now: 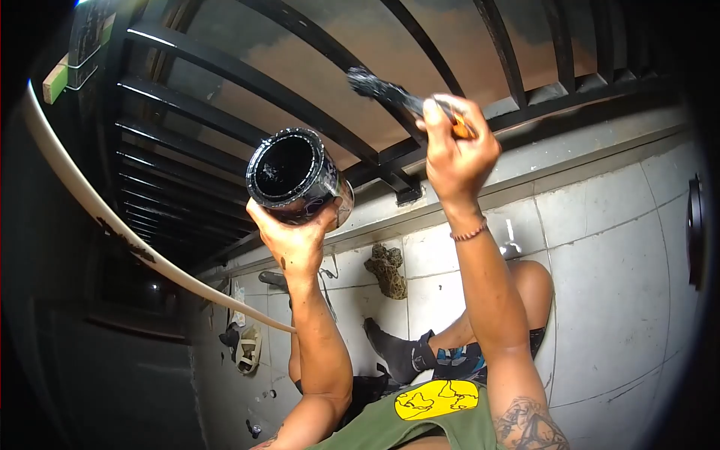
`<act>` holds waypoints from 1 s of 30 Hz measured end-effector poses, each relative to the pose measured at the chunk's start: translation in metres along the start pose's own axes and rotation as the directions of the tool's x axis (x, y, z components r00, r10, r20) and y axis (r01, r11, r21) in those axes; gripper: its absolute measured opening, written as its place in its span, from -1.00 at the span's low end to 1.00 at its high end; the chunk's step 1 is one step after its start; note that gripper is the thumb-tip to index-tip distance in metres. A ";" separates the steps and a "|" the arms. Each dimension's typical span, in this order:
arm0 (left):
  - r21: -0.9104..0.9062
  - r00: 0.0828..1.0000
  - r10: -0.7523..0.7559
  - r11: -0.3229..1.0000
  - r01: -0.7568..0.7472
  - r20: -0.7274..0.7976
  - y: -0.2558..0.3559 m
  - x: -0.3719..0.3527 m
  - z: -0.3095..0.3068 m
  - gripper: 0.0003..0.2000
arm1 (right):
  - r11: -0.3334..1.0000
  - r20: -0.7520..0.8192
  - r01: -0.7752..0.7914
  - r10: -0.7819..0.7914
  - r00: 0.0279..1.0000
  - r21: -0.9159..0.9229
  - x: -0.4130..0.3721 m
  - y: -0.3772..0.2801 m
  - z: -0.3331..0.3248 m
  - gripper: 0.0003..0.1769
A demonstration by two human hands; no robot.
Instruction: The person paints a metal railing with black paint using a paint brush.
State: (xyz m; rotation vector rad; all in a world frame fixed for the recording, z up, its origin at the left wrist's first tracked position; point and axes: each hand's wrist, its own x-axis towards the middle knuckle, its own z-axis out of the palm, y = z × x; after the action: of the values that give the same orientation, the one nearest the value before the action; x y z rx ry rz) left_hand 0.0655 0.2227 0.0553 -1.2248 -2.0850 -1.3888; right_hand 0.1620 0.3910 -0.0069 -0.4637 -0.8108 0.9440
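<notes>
My left hand [292,241] is wrapped round a paint can [339,191], its open top tilted toward me. Black paint coats the can's rim and inside. Up and to the right, my right hand [461,154] grips a paintbrush [405,97] by its handle, part of which shows orange. The bristles are loaded with wet black paint and point to the upper left, overlapping the bars in this view. Behind both hands runs a metal railing [292,101] of black bars, several of them glossy.
A pale curved pipe or hose [161,259] sweeps across the left side. On the tiled floor [600,300] lie a stained, crumpled rag [386,271] and a sandal [247,351]. My legs are folded on the tiles below my arms. A low ledge [570,169] runs under the railing.
</notes>
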 end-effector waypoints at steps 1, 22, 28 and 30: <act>0.002 1.000 -0.003 1.000 0.003 -0.006 0.001 -0.001 -0.002 -0.14 | 1.000 0.004 0.001 -0.001 1.000 -0.026 -0.007 -0.001 -0.007 -0.86; 0.031 0.998 -0.047 0.998 0.048 -0.028 -0.002 0.003 -0.008 -0.12 | 0.574 0.696 0.808 -0.635 0.335 0.134 0.093 -0.056 -0.016 -0.80; 0.000 1.000 0.003 1.000 -0.003 -0.016 0.003 0.003 -0.007 -0.22 | 0.687 0.495 0.724 -0.652 0.574 0.065 0.120 -0.065 0.026 -0.81; 0.035 1.000 -0.012 0.999 0.013 -0.028 0.005 0.004 -0.008 -0.22 | 0.730 0.574 0.679 -0.588 0.570 0.073 0.116 -0.063 0.026 -0.80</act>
State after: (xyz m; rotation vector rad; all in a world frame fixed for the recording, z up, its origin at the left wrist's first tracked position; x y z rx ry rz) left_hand 0.0656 0.2182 0.0646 -1.1736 -2.0930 -1.3611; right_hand 0.2135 0.4573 0.0990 0.0270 -1.4888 0.3040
